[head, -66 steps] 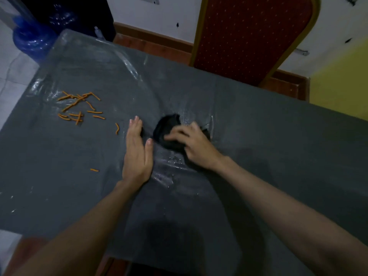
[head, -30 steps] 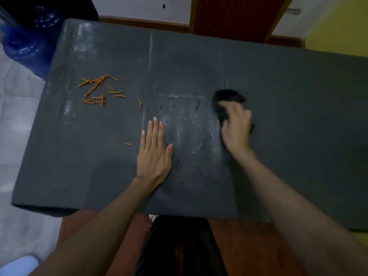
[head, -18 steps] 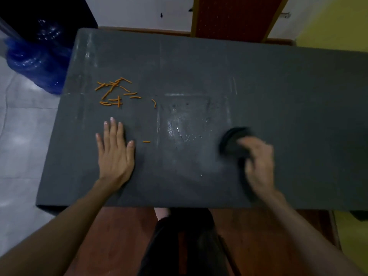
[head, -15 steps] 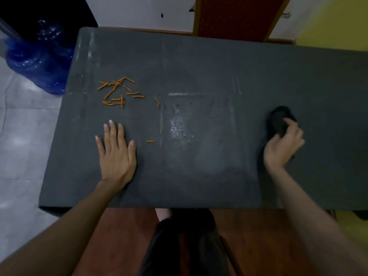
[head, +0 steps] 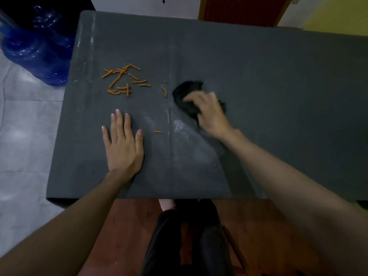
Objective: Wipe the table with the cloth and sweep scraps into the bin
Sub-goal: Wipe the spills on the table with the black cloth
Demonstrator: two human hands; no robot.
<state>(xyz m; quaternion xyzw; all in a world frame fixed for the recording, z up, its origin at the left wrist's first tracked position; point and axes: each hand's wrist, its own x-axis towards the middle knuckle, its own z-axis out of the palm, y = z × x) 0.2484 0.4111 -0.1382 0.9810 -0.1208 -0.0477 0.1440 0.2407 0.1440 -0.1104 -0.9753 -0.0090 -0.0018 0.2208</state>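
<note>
A dark grey table (head: 278, 92) fills the view. My right hand (head: 209, 112) grips a crumpled black cloth (head: 185, 92) pressed on the table's middle; the hand is blurred. My left hand (head: 122, 142) lies flat, palm down, fingers apart, near the front left. Several orange scraps (head: 123, 79) lie in a cluster at the back left, well beyond my left hand. One scrap (head: 164, 91) lies just left of the cloth, and another (head: 158, 132) lies between my hands. A damp streak (head: 179, 126) shows below the cloth. No bin is in sight.
Blue water bottles (head: 33, 52) stand on the tiled floor left of the table. A red chair back (head: 243, 10) rises behind the far edge. My legs (head: 189, 236) are below the near edge, over a reddish floor.
My right hand has swept the cloth from the right side of the table back leftward to the middle, close to the scraps. My left hand stays flat in place.
</note>
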